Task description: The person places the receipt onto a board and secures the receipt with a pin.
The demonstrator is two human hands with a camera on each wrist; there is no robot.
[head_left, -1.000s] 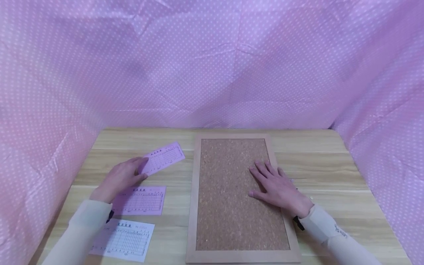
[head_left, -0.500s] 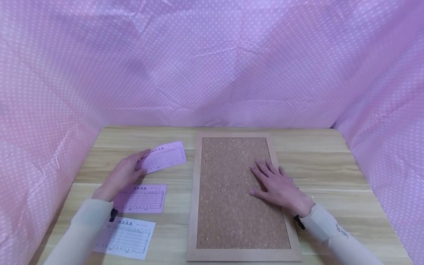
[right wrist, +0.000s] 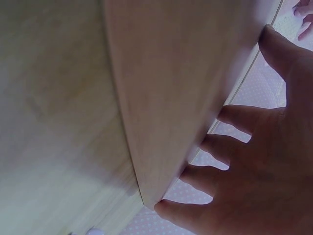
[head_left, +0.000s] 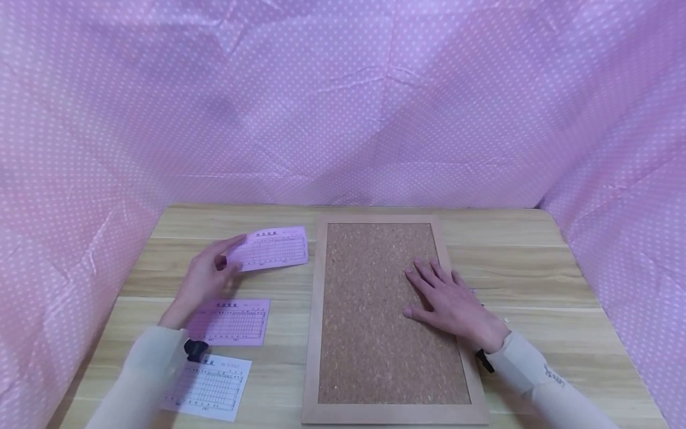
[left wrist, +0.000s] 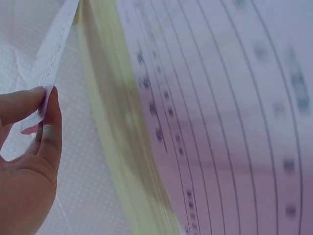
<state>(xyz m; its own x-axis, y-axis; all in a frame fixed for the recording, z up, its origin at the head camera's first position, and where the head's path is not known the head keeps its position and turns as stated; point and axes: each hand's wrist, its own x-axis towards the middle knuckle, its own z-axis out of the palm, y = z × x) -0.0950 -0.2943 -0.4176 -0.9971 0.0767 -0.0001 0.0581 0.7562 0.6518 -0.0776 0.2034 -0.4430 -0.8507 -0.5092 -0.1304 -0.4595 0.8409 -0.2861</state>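
- Around me, pink dotted cloth [head_left: 354, 119] is enclosing the wooden table [head_left: 514, 262].
- Left hand [head_left: 206, 275]: pinching the far pink slip [head_left: 273, 248] by its left end, left of the corkboard [head_left: 386, 333], presumably sparing its print.
- Right hand [head_left: 452, 304]: spread fingers are resting on the corkboard, likely steadying it.
- A near pink slip [head_left: 236, 325] and white slip [head_left: 217, 390] are lying apart, seemingly avoiding overlap.

A wooden frame [right wrist: 166, 88] is being touched by the right hand [right wrist: 274, 156], whose fingers are being held spread. Tabletop [right wrist: 54, 122] is being seen at left, dotted cloth [right wrist: 259, 88] is being glimpsed between the fingers, and the left hand [right wrist: 307, 20] is being cropped, upper right.
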